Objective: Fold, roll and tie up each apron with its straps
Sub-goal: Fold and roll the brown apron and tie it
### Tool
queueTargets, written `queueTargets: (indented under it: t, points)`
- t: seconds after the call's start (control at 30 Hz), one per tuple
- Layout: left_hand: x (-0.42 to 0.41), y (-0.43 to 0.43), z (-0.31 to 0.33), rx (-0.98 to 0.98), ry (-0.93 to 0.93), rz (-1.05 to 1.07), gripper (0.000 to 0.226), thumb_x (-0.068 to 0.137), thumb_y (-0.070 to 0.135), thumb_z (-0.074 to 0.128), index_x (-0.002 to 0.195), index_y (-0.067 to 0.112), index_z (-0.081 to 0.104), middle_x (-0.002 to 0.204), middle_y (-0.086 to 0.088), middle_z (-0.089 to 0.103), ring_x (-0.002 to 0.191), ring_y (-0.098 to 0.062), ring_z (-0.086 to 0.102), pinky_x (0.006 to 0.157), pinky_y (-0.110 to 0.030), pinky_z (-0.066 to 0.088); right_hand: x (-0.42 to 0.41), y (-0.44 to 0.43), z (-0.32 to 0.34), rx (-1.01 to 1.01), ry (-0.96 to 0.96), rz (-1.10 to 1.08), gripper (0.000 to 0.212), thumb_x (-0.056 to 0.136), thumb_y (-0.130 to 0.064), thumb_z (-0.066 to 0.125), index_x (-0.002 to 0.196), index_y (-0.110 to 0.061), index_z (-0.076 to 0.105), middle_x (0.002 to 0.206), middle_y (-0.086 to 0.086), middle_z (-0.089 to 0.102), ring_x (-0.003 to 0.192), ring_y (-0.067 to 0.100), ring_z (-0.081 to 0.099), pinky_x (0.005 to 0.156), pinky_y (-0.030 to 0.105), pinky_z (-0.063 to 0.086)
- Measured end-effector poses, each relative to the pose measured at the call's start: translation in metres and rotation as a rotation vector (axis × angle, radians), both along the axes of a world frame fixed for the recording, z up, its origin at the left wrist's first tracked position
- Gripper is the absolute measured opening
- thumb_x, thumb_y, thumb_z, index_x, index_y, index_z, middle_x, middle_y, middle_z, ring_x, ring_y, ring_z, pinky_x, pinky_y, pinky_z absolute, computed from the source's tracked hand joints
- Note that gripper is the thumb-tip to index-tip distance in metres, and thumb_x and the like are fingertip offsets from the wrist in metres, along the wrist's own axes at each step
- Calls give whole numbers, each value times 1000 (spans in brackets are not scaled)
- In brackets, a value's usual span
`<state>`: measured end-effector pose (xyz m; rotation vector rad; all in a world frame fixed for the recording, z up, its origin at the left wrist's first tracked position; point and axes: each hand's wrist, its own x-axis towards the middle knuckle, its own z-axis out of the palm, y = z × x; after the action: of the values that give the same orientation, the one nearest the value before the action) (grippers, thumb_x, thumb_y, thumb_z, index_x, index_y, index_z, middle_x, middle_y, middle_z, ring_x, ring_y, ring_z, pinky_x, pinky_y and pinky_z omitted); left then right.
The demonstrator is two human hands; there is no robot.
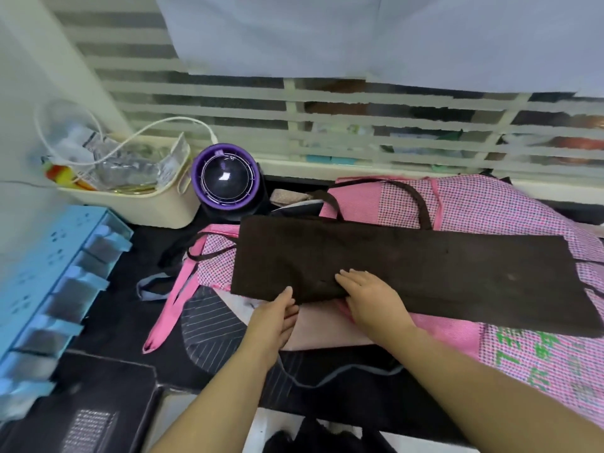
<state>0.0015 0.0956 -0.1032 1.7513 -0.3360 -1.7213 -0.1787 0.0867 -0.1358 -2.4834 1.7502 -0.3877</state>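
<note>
Even, diffuse light filled the scene. It was brightest at the slatted window [294,103] along the far side, whose frosted bands were washed pale. Shadows were soft and faint throughout. A small white glare spot sat on the dome of the purple fan [225,176]. The brown apron [408,273] rendered so dark that its folds barely showed. Wide-angle distortion bowed straight lines towards the frame edges, and the blue drawer unit [49,289] at left was smeared and out of focus.

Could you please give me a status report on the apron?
Left hand at near edge of brown apron, right hand flat on it. Folded long, not rolled. Pink apron lies underneath.
</note>
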Motion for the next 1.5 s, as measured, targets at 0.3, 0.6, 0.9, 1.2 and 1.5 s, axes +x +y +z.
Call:
queueTargets:
  t: [0.3,0.6,0.9,1.2,1.5]
  points:
    - [33,-2,12,-219,606,252,56,82,45,59,131,15,56,124,-11,64,117,-30,58,96,-43,45,-21,42,35,19,-111,29,46,79,-21,37,105,-9,72,106,2,72,97,19,70,93,36,46]
    - [71,-54,56,-321,376,226,23,94,37,52,102,17,62,103,-4,68,95,-19,63,85,-36,49,-20,43,39,181,0,110,45,84,-24,38,111,-8,71,112,3,71,102,21,68,98,32,38]
    - [123,-83,79,-638,165,443,12,97,13,47,92,21,54,67,8,54,54,-3,51,70,-22,46,-12,43,26,222,20,126,38,78,-15,54,111,-8,71,115,5,70,104,24,67,96,32,42]
    - [157,-79,88,-656,-563,209,42,94,16,40,136,15,45,111,-3,62,77,-16,54,73,-28,46,12,37,33,346,104,126,41,95,-20,43,134,-17,55,148,-9,42,132,13,40,107,24,31]
    - [97,-18,60,-691,-918,-257,64,92,16,57,146,0,26,151,-17,28,139,-29,28,115,-34,21,30,40,40,391,85,87,55,88,-28,29,135,-14,55,148,-5,42,131,17,42,109,25,29]
